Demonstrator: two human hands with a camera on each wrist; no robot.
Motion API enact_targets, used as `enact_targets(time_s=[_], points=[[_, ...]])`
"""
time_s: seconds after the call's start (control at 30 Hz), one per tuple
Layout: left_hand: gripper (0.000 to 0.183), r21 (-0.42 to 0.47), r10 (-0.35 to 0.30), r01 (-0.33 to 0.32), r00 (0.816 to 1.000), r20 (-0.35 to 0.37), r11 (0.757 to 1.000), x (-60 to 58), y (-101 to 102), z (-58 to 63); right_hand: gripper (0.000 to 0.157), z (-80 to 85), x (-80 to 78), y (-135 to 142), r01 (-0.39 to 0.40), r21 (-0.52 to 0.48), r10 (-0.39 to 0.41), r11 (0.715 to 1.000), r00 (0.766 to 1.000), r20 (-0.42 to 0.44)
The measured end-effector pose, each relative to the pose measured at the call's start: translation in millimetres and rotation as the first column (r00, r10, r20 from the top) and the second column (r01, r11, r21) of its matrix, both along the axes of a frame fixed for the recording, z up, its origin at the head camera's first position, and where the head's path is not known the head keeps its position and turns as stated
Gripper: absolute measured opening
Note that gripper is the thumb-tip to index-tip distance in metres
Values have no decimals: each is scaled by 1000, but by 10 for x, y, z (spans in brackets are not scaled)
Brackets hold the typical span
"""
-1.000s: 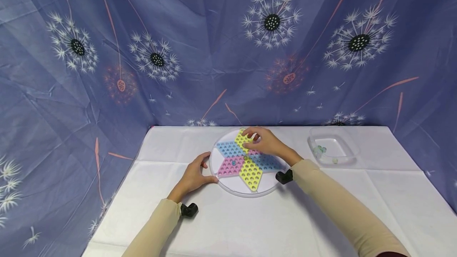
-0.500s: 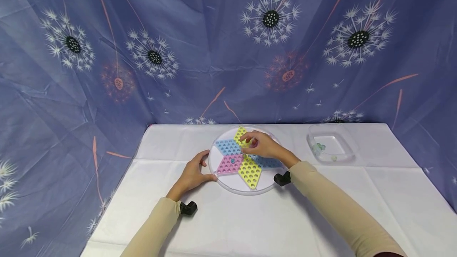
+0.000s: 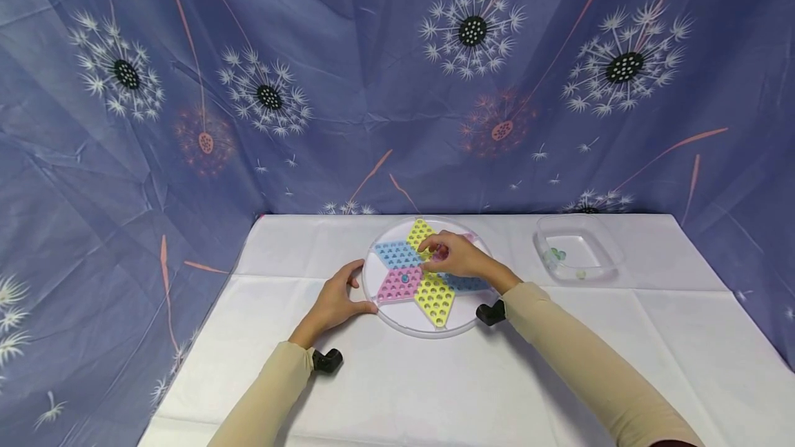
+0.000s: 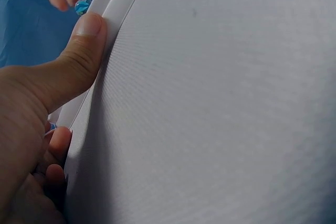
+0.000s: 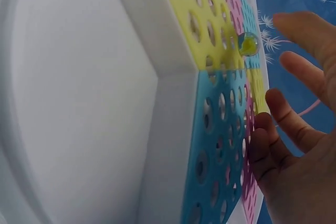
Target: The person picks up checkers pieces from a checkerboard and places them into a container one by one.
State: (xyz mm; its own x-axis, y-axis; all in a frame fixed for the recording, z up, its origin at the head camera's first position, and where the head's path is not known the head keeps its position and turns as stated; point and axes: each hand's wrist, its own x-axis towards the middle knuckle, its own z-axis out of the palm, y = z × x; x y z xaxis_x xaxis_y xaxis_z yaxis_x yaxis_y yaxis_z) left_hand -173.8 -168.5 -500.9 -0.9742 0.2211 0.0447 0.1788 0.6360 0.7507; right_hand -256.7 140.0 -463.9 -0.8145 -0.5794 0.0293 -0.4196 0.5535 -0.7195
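A round white Chinese checkers board lies on the table, with a star of yellow, blue and pink perforated points. My left hand grips its left rim; in the left wrist view the thumb presses the rim and the fingers curl at its side. My right hand hovers over the board's middle, fingers loosely bent. In the right wrist view its lower fingers come close to the holes and no marble shows between them. A blue marble sits on the pink point. A yellow-swirled marble sits near the star's centre.
A clear plastic container stands at the back right, with several greenish marbles inside. White cloth covers the table. A blue dandelion-print curtain hangs behind and at both sides.
My right hand has shifted slightly down, nearer the board's centre, and its thumb is now by the yellow-swirled marble. My left hand stays on the rim. The head view has tilted a little.
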Motion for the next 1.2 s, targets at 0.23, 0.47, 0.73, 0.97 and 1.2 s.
enact_targets(time_s=[0.23,0.47,0.73,0.97,1.2], points=[[106,-4,-3,3,1000,-1,1000,1,-4,4,33,-28,0,20,-37,22,37,999,999,16],[106,1,-3,3,1000,-7,1000,-3,-4,-3,19,-13,15,11,-37,51,36,998,999,17],[105,8,0,0,1000,-4,1000,-6,1,-8,9,-12,32,-2,-30,51,31,998,1000,-2],[105,10,-1,1,1000,-5,1000,-4,-2,-13,9,-16,29,-6,-42,42,43,998,999,-16],[105,5,-6,7,1000,-9,1000,-5,-5,-20,8,-43,12,0,-51,42,52,998,998,-27]])
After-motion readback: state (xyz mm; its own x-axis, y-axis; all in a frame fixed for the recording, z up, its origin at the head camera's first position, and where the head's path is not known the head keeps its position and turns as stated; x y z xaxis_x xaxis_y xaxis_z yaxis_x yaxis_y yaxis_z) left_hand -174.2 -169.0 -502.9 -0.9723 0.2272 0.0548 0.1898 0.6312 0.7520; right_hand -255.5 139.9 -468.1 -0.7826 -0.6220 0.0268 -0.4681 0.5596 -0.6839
